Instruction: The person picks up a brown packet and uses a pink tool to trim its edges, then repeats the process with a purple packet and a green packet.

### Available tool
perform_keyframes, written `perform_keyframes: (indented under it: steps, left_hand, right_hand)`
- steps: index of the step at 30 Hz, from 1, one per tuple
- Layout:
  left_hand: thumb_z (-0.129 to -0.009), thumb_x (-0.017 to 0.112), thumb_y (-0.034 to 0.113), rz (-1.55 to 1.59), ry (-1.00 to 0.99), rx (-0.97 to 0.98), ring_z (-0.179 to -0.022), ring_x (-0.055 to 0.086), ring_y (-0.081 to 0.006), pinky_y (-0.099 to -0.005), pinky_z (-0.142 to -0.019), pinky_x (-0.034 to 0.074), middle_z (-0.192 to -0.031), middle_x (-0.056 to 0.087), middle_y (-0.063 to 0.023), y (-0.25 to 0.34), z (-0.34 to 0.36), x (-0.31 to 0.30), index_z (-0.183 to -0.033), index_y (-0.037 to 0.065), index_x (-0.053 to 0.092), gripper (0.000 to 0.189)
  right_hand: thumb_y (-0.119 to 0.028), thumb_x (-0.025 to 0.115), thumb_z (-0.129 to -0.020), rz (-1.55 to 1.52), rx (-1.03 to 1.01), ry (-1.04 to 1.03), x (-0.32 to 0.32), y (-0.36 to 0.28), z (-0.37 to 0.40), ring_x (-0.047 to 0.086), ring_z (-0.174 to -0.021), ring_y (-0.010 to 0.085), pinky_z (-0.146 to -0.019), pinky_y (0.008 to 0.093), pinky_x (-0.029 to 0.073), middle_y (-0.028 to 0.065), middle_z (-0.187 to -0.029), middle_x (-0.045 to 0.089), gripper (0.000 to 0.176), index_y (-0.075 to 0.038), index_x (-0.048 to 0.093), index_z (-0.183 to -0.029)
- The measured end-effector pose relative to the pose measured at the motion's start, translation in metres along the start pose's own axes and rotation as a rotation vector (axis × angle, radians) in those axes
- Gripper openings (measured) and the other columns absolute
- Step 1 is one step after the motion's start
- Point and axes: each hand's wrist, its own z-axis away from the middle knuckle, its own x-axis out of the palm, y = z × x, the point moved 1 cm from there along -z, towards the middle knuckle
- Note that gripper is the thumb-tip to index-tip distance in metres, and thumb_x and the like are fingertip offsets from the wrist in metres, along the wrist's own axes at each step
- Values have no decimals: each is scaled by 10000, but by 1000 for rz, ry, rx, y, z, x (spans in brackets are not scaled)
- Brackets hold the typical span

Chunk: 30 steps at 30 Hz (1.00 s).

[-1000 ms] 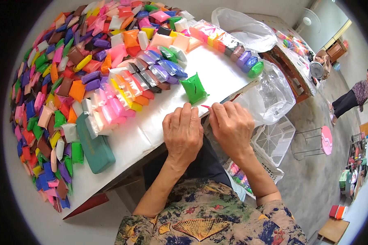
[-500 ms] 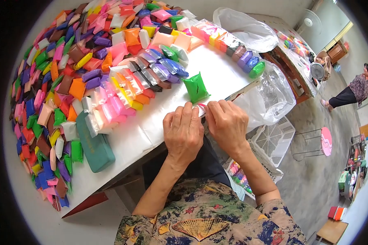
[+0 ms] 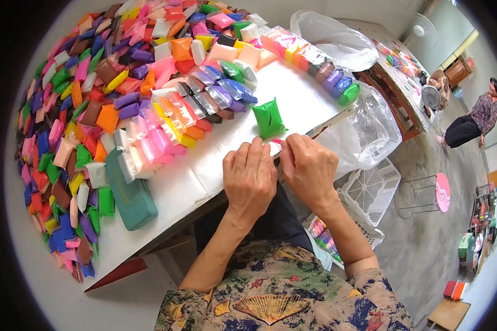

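My left hand [image 3: 250, 179] and my right hand [image 3: 309, 168] are close together at the table's front edge, fingers bent inward. Between their fingertips a small pink and white piece [image 3: 276, 144] shows, mostly hidden, and both hands pinch it. Just beyond them a green packet [image 3: 269, 118] lies on the white table surface [image 3: 292, 91]. Left of it are rows of coloured packets in clear wrap [image 3: 165, 122]. A long clear bag with a row of coloured packets [image 3: 309, 59] lies at the back right.
A large pile of coloured packets [image 3: 94, 94] covers the table's left side, beside a teal case [image 3: 131, 190]. Clear plastic bags [image 3: 364, 132] hang at the right edge, above white baskets [image 3: 373, 190]. A pink stool [image 3: 442, 192] and a standing person [image 3: 475, 118] are farther right.
The whole view has shifted slightly. My hands stay together with the small pink and white piece between them. The person at the right has a slightly different stance.
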Motion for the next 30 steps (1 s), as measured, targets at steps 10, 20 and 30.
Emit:
perform_keyframes:
  steps: [10,20,30]
  left_hand:
    - [-853,669,82,-5,9,1,-1048,600,-302,-433,-908,436,-1140,663,-151,1,0,0,-1074,-39,678,252]
    - [-848,674,77,5,12,-2,-1047,603,-303,-431,-907,442,-1128,671,-146,1,0,0,-1061,-41,685,244]
    - [-839,682,79,13,6,-1,-1041,603,-298,-430,-902,442,-1131,670,-145,0,-1,-1,-1056,-41,684,248]
  right_hand:
    - [-129,658,-862,-17,63,10,2,-1,0,608,-564,316,-520,410,440,117,-631,598,156,-55,579,-749]
    - [-153,653,-853,7,96,-58,-3,-4,-5,621,-563,331,-533,427,450,134,-613,612,158,-53,597,-745]
    - [-216,620,-863,-32,86,-167,-7,-3,-13,660,-603,343,-562,459,496,136,-665,660,201,-55,583,-748]
